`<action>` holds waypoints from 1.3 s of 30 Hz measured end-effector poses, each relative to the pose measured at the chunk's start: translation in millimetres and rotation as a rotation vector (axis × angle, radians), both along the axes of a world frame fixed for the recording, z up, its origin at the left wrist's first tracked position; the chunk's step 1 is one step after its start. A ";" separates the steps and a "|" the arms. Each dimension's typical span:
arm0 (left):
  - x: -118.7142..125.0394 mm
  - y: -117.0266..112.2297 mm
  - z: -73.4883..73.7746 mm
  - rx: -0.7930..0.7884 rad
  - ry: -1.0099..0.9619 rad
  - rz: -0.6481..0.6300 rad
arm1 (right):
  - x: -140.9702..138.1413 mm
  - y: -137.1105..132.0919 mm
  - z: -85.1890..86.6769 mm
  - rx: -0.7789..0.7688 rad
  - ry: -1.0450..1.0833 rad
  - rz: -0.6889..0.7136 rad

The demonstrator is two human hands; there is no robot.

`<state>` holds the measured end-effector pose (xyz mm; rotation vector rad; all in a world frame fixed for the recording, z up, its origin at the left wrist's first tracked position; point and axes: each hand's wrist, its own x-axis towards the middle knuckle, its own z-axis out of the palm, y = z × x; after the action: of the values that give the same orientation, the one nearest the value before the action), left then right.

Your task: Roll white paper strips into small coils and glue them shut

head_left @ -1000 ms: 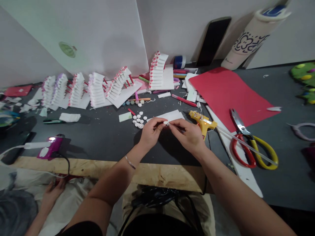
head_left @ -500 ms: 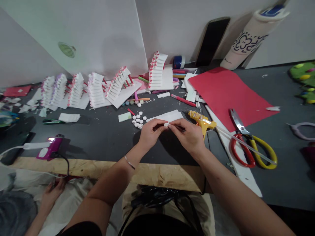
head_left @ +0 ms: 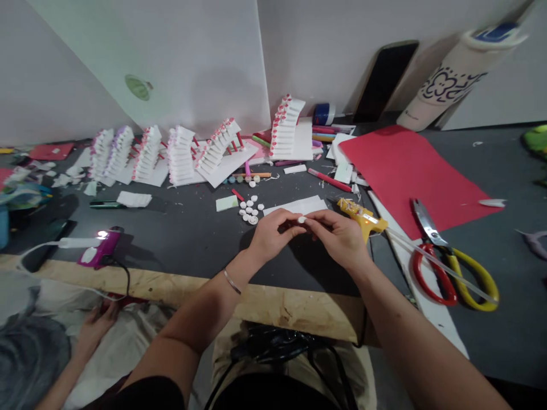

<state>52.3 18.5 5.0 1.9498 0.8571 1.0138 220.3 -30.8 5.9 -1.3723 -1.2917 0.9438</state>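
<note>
Between my fingertips is a small white paper roll (head_left: 301,220), pinched from both sides. My left hand (head_left: 276,232) is closed on its left side, thumb and forefinger together. On its right, my right hand (head_left: 339,236) grips it the same way. Several similar white rolled paper coils (head_left: 249,209) lie in a cluster left of my hands. Behind my fingers rests a white paper strip (head_left: 294,205). Close to my right hand lies a yellow hot glue gun (head_left: 362,217) with a clear glue stick in its back.
Several small stepped paper models (head_left: 182,154) line the back. Right are scissors (head_left: 433,239), red paper (head_left: 419,171), a phone (head_left: 384,80) and a white tumbler (head_left: 453,80). Left are a purple power adapter (head_left: 100,249) and a stapler-like green tool (head_left: 105,204). Another person's hand (head_left: 100,324) shows lower left.
The whole view has shifted, so the table things appear further right and slightly lower. Both my hands still pinch the small paper roll, with the fingers slightly rearranged around it.
</note>
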 end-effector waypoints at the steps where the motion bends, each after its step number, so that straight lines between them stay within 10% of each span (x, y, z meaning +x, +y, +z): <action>1: 0.2 -0.6 0.3 0.010 0.004 -0.007 | 1.0 0.2 0.2 0.004 -0.004 -0.011; 39: 9.2 -5.0 -10.0 -0.115 -0.136 0.073 | -0.8 -2.5 -0.7 0.086 -0.143 0.006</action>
<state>61.5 13.4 -5.1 1.7431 0.8950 1.1020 219.5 -33.3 5.2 -1.3895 -1.4277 0.7968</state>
